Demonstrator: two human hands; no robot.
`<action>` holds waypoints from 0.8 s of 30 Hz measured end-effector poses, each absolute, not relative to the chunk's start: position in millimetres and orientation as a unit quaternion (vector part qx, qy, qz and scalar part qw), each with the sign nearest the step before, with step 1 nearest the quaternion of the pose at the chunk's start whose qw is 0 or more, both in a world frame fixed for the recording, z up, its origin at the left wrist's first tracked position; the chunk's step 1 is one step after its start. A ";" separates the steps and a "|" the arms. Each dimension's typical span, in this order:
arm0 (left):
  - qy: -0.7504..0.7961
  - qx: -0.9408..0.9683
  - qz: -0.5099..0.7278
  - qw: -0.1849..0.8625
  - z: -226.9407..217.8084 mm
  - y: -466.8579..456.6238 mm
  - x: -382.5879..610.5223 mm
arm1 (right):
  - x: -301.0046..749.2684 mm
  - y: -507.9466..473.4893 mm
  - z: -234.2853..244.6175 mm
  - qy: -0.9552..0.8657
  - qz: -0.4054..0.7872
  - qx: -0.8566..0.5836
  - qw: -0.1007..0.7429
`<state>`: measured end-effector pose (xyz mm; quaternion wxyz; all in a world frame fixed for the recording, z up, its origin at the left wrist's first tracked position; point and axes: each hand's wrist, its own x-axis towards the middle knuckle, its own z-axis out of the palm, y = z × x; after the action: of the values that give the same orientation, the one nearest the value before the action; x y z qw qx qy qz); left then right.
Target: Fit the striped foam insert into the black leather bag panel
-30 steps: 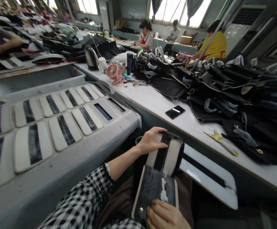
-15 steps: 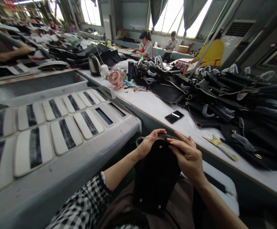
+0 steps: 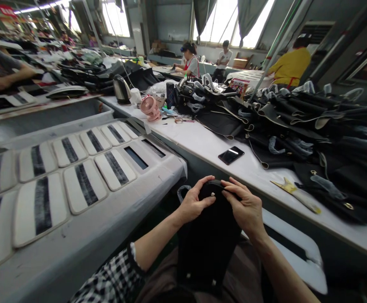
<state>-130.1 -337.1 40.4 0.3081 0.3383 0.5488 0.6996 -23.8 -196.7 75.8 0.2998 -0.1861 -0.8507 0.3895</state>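
A black bag piece (image 3: 207,240) with a rounded top edge and a few small metal studs stands upright over my lap. My left hand (image 3: 196,201) pinches its top left edge, the thumb beside the upper stud (image 3: 212,194). Across from it, my right hand (image 3: 243,204) grips the top right edge between thumb and fingers. The rest of the piece hangs down dark, so its lower parts are hard to make out. A clear-wrapped loop (image 3: 182,192) shows just left of my left hand.
White panels with black stripes (image 3: 84,185) lie on the covered table at left. On the right bench are a phone (image 3: 231,155), a yellow-tipped tool (image 3: 295,194), a pink fan (image 3: 150,108), a kettle (image 3: 121,89) and piled black bags (image 3: 297,122). Other people work farther off.
My left thumb has come over onto the near face beside the upper stud. The top edge has tilted, showing the rounded black rim, and both hands sit slightly lower.
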 end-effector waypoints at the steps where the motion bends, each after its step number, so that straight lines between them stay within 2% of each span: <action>1: 0.565 0.329 0.698 0.292 37.4 -337.1 -127.6 | -25.0 -196.0 75.1 -0.852 0.387 -0.189 0.299; 7: 0.617 0.259 0.694 0.265 26.1 -343.7 -104.5 | -30.3 -193.0 71.4 -0.852 0.382 -0.196 0.300; 15: 0.657 0.223 0.685 0.223 34.7 -342.8 -93.3 | -31.5 -197.2 73.4 -0.839 0.391 -0.215 0.310; 18: 0.654 0.208 0.693 0.224 32.9 -339.3 -93.7 | -32.2 -196.3 77.4 -0.792 0.446 -0.246 0.337; 21: 0.651 0.197 0.696 0.231 27.2 -337.5 -95.3 | -21.2 -193.0 73.0 -0.678 0.544 -0.280 0.408; 24: 0.662 0.195 0.685 0.233 22.4 -336.3 -98.6 | 3.5 -197.6 57.0 -0.572 0.590 -0.372 0.432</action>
<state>-98.6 -336.3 22.4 0.2333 0.1953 0.6620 0.6850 3.5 -197.6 57.0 0.4316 -0.3719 -0.5722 0.5899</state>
